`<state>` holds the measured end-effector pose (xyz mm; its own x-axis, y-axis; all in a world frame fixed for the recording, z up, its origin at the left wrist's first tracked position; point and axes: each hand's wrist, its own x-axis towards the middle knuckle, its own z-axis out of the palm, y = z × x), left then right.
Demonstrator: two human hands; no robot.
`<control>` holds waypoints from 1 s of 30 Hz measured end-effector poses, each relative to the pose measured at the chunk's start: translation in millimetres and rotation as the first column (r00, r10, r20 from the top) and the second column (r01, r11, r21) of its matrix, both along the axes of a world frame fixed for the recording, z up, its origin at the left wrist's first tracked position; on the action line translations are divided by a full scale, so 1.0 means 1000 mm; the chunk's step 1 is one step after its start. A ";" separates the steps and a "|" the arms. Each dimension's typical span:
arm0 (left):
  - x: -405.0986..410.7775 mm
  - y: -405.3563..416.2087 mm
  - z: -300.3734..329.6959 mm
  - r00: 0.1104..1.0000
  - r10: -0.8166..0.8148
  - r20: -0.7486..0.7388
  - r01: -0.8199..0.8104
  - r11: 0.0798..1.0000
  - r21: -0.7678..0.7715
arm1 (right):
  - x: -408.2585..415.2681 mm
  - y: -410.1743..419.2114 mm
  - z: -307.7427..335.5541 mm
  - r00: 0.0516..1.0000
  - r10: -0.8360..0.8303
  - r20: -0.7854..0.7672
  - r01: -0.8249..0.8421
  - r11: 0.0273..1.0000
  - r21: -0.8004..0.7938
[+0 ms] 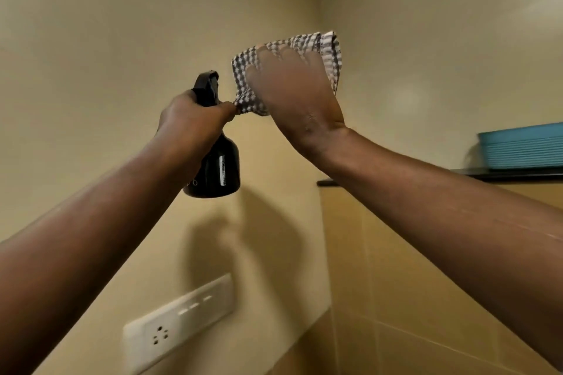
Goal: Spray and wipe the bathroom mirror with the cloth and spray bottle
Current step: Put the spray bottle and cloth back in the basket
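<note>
1. The left hand [195, 119] is raised in front of a beige wall [106, 55]; its fingers are curled tight round the neck of a black spray bottle [216, 167], whose body hangs below the fist and whose trigger head rises above it; thumb and forefinger also pinch one corner of a checked cloth [329, 52].
2. The right hand [295, 85] is lifted just beside the left, back of the hand to the camera; the cloth is draped over and behind its fingers, which are blurred, so how far they are closed on it I cannot tell.
3. The cloth is grey-and-white, spread between the two hands, touching both.
4. A white socket plate [179, 323] sits low on the wall; a stack of teal trays [524, 146] rests on a dark shelf [502, 173] at the right; the mirror is not in view.
</note>
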<state>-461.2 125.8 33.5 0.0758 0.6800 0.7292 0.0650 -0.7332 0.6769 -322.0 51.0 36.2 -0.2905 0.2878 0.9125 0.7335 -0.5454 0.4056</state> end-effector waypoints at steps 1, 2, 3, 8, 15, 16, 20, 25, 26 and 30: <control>0.015 -0.003 -0.003 0.999 -0.038 -0.007 0.038 0.999 -0.006 | 0.012 -0.008 -0.003 0.999 -0.042 0.007 0.042 0.999 -0.007; 0.026 -0.004 -0.004 0.998 -0.068 -0.011 0.068 0.998 -0.007 | 0.023 -0.015 -0.005 0.997 -0.077 0.013 0.077 0.997 -0.009; 0.041 -0.008 -0.007 0.995 -0.101 -0.014 0.101 0.995 -0.009 | 0.037 -0.024 -0.008 0.993 -0.118 0.010 0.118 0.993 -0.009; 0.107 -0.026 -0.016 0.960 -0.279 -0.002 0.279 0.959 -0.042 | 0.095 -0.066 -0.017 0.951 -0.308 0.004 0.308 0.951 -0.035; 0.216 -0.056 -0.019 0.888 -0.456 0.056 0.459 0.887 -0.056 | 0.195 -0.124 -0.021 0.883 -0.469 -0.036 0.466 0.883 -0.059; 0.236 -0.061 -0.018 0.875 -0.479 0.069 0.483 0.874 -0.055 | 0.212 -0.132 -0.020 0.873 -0.486 -0.035 0.483 0.873 -0.062; 0.309 -0.079 -0.014 0.832 -0.546 0.097 0.552 0.832 -0.057 | 0.271 -0.160 -0.015 0.839 -0.541 -0.063 0.539 0.841 -0.047; 0.389 -0.100 -0.004 0.795 -0.591 0.132 0.602 0.796 -0.063 | 0.332 -0.179 -0.004 0.807 -0.588 -0.048 0.585 0.808 -0.065; 0.404 -0.104 -0.001 0.788 -0.600 0.142 0.611 0.789 -0.058 | 0.344 -0.182 -0.003 0.798 -0.602 -0.039 0.599 0.798 -0.064; 0.453 -0.110 0.012 0.765 -0.628 0.145 0.637 0.770 -0.030 | 0.381 -0.186 0.001 0.781 -0.624 -0.036 0.623 0.781 -0.043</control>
<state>-8.5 15.8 45.7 0.4240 0.5602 0.7116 -0.4802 -0.5271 0.7011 58.9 -134.6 36.8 0.0030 0.4166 0.9091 0.2555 -0.8792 0.4021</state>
